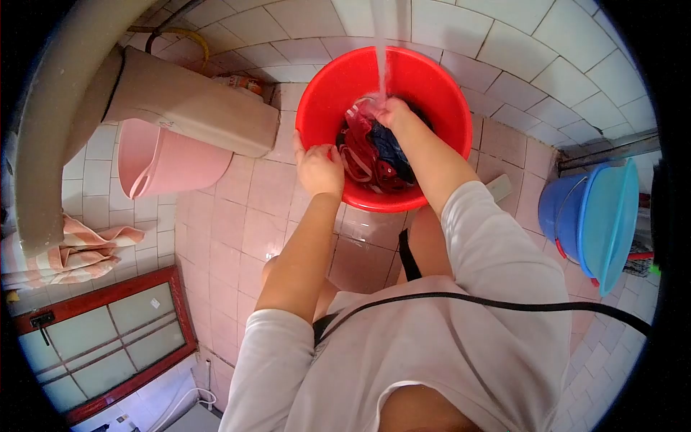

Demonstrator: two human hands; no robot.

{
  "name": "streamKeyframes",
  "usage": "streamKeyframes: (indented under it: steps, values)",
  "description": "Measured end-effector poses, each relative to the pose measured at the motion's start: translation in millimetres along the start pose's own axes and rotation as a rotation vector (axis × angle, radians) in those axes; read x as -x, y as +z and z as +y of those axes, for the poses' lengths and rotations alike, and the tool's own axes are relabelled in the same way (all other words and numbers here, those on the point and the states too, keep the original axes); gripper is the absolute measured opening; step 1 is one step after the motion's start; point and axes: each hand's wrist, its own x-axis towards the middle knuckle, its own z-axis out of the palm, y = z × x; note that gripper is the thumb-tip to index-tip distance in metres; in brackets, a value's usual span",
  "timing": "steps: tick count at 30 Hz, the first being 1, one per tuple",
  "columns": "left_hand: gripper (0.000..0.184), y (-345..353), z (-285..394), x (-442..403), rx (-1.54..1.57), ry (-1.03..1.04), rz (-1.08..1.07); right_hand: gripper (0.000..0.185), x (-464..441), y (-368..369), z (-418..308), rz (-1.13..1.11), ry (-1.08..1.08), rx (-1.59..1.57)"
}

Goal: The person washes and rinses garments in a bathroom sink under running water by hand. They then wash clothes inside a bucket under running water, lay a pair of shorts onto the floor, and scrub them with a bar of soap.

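Note:
A red plastic basin (313,97) stands on the floor, with wet clothes in its bottom. Among them are a red garment (358,140) with pale trim and a dark blue garment (389,147). My left hand (320,169) is closed over the basin's left rim. Inside the basin, my right hand (392,113) is curled at the upper end of the red garment, its fingertips partly hidden by splashing water. A stream of water (380,54) falls from above right beside it. Where the water comes from is out of view.
At left, a pink bucket (183,162) sits below a thick beige pipe (194,101). A blue bucket (565,209) and a light blue basin (612,223) are at right. An orange-striped towel (86,248) hangs at left. A black cable (468,297) crosses my shirt. The tiled floor (360,263) looks wet.

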Motion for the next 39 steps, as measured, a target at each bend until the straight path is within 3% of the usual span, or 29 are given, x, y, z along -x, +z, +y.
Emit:
streamKeyframes:
  steps: [10, 27, 34, 39]
  values:
    - [0.015, -2, 1, -1, -0.001, 0.018, 0.000, 0.024, -1, -3, 0, -0.093, 0.073, 0.044]
    - [0.018, 0, -1, -1, 0.003, 0.047, 0.035, 0.023, 42, 25, -2, 0.035, -0.034, 0.037]
    - [0.020, -2, 1, -3, -0.028, 0.050, 0.007, 0.025, 18, 9, -4, -0.045, 0.011, 0.054]
    - [0.020, -1, 1, -2, -0.012, 0.038, 0.011, 0.027, 15, 10, -1, 0.046, -0.062, 0.096]
